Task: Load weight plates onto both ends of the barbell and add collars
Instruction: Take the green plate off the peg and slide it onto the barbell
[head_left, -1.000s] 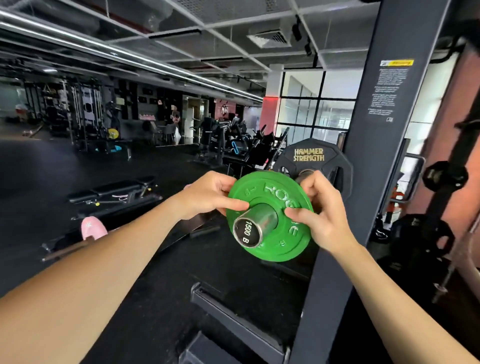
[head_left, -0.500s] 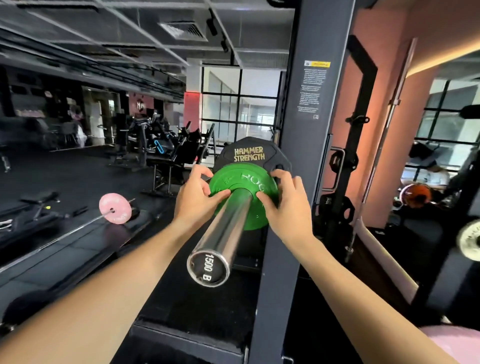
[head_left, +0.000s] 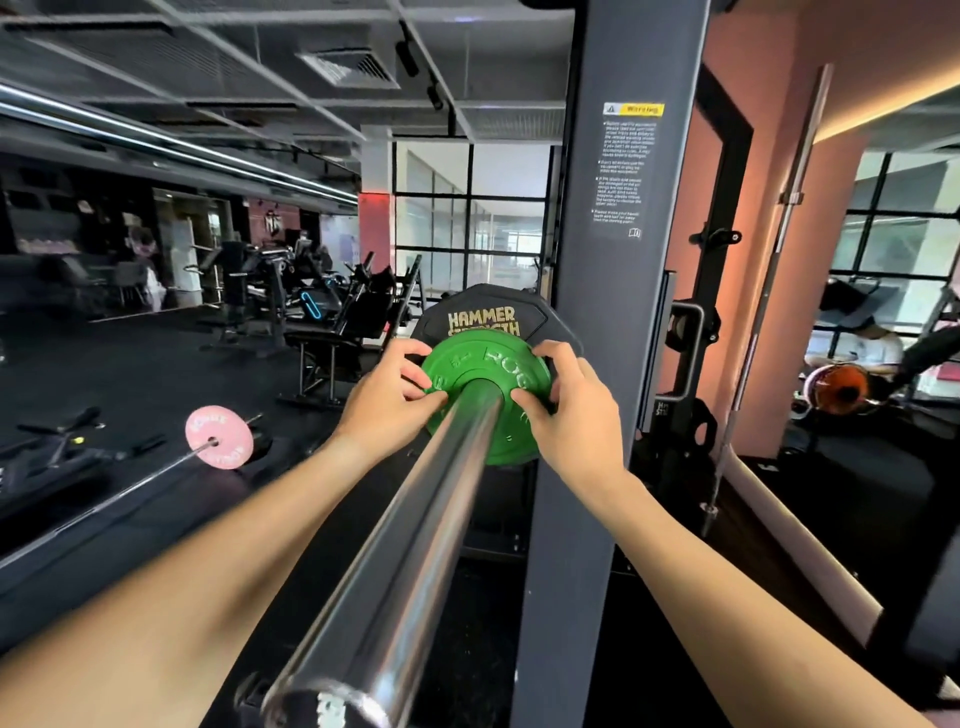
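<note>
A small green weight plate (head_left: 488, 376) sits far down the chrome barbell sleeve (head_left: 415, 530), pressed up against a larger black plate (head_left: 483, 314) marked HAMMER STRENGTH. My left hand (head_left: 387, 400) grips the green plate's left rim, thumb on its face. My right hand (head_left: 563, 410) grips the right rim the same way. The sleeve's end reaches toward me at the bottom of the view, blurred. No collar is in view.
A dark grey rack upright (head_left: 587, 364) stands just right of the sleeve. A second barbell with a pink plate (head_left: 219, 437) lies on the black floor at left. A bare bar (head_left: 763, 312) leans at right. Gym machines fill the background.
Both hands have pushed the green plate from the sleeve's end inward along the sleeve until it meets the black plate. My view has moved closer along the bar.
</note>
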